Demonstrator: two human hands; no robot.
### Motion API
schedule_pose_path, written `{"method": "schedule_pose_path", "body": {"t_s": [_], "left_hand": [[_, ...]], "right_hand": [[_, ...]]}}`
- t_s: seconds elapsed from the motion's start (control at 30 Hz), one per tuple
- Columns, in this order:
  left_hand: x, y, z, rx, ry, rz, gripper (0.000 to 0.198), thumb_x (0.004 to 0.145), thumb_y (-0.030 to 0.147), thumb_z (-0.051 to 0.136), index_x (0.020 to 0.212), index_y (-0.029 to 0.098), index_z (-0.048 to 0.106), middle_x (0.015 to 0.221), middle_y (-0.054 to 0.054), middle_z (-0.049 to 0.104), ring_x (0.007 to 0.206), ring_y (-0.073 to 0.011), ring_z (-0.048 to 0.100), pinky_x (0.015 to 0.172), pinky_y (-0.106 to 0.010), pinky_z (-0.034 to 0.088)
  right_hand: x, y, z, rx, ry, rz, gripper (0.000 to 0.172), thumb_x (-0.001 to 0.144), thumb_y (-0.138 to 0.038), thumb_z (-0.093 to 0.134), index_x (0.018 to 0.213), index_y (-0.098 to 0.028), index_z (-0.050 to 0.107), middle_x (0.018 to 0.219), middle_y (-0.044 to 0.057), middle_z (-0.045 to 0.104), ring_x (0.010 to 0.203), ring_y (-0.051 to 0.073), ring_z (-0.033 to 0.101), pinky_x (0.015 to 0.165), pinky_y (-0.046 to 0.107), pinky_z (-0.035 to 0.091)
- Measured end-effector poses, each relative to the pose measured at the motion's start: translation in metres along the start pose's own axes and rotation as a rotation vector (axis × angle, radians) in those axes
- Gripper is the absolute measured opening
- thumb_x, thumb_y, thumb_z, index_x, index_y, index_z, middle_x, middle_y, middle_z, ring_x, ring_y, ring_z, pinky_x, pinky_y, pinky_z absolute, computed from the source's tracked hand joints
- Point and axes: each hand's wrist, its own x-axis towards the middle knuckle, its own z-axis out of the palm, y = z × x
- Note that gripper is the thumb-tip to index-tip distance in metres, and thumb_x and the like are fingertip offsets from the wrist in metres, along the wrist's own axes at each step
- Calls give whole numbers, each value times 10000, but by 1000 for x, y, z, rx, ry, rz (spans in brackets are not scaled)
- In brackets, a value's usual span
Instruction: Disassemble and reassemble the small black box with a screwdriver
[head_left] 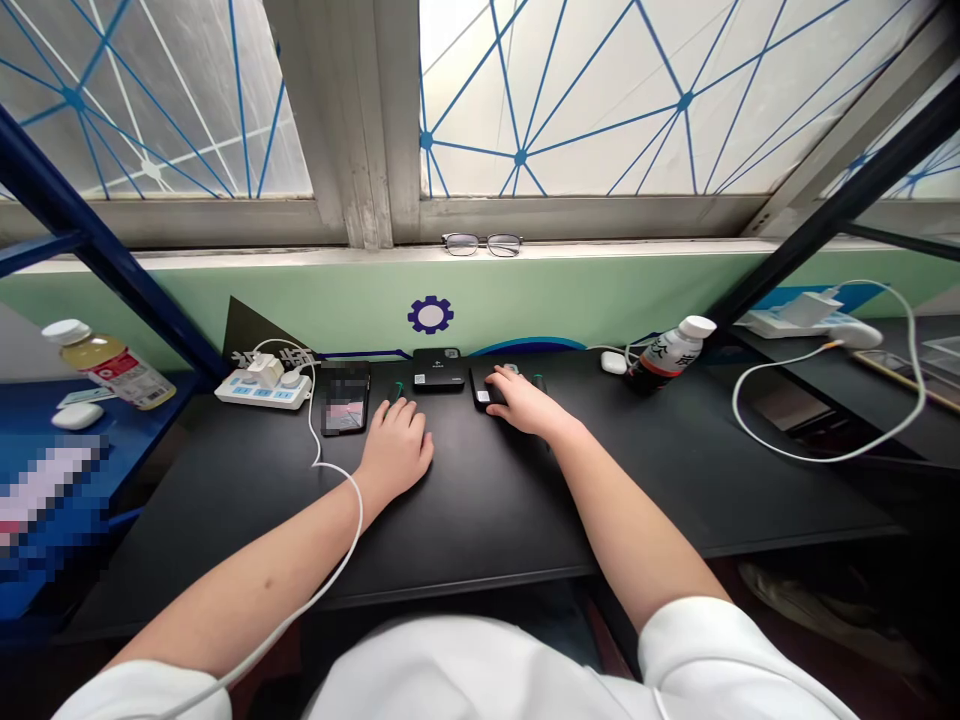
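Note:
My left hand [396, 446] lies palm down on the black desk [465, 520], its fingers slightly bent and the thumb apart. Just beyond its fingertips is a small green and black item [400, 390], too small to name. My right hand [523, 402] reaches over a flat black case [481, 388] with a white label, thumb and fingers on it; the hand hides its right part. Another small dark item with a green end [539, 382] is partly behind that hand. Between the hands, farther back, sits a square black box [439, 371]. Left of my left hand lies a phone [346, 399].
A white power strip [262, 388] stands at the back left; its white cable [352, 560] crosses my left forearm. A yellow drink bottle [112, 365] is far left. A dark bottle [670, 355] and white earbud case [613, 362] are right. Glasses [482, 245] rest on the sill.

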Motion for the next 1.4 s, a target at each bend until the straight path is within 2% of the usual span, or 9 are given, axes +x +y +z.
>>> {"method": "schedule_pose_path", "body": {"t_s": [0.17,0.53,0.83,0.93,1.03,1.13,1.23,1.33,1.4], "left_hand": [[1,-7,3,62,-24,-45,259,1006,265,558,1116,141,756,1346,-218,743,1349,-389,656,1070,-528,577],[2,-6,16,-12,-10,-77,403,979,281,569,1306,73,679,1480,-285,655,1461,-447,563,1196,-605,510],[-1,-23,33,-138,-23,-100,604,911,87,457,1498,-32,533,1621,-340,511,1613,-456,388,1300,-663,371],[-3,-25,34,-146,-23,-133,631,894,57,458,1518,-6,519,1645,-322,492,1625,-439,374,1303,-646,378],[-2,-26,32,-132,-28,-146,576,924,60,448,1489,21,550,1637,-312,509,1611,-429,408,1300,-627,392],[1,-27,28,-124,-34,-153,485,1005,120,417,1453,24,579,1609,-322,534,1584,-428,455,1284,-615,418],[1,-28,23,-143,-16,-177,467,1061,234,433,1466,47,572,1578,-311,571,1545,-433,506,1259,-631,445],[-1,-29,18,-170,5,-196,488,1040,283,496,1474,75,575,1557,-282,601,1524,-430,530,1255,-629,453],[-2,-29,14,-183,10,-199,499,1021,286,517,1475,91,586,1559,-263,605,1532,-426,517,1270,-631,432]], "right_hand": [[16,-7,21,-65,158,86,550,1062,-297,482,1601,-200,529,1624,238,510,1465,443,445,1165,629,415],[28,-28,39,-71,264,45,625,1065,-470,478,1621,-184,498,1639,227,525,1455,434,447,1226,624,363],[27,-55,43,-43,225,19,714,1084,-513,465,1676,-118,405,1732,251,416,1612,439,359,1332,655,240],[28,-69,44,-18,156,-134,722,1111,-519,401,1722,-145,316,1826,176,278,1711,409,187,1377,648,140],[29,-76,45,19,48,-283,719,1117,-551,385,1733,-190,300,1833,114,278,1731,390,130,1388,651,117],[28,-77,44,46,59,-316,698,1106,-535,446,1695,-167,384,1791,145,376,1713,408,201,1381,669,144],[23,-75,40,100,132,-416,590,1081,-515,532,1554,-164,576,1639,182,579,1624,400,402,1340,648,282],[14,-72,35,191,177,-530,411,1083,-503,537,1222,-191,765,1239,166,779,1283,343,679,1160,555,497],[10,-68,31,247,190,-586,391,1097,-487,505,1074,-211,781,1058,136,787,1080,298,719,1054,507,539]]}}
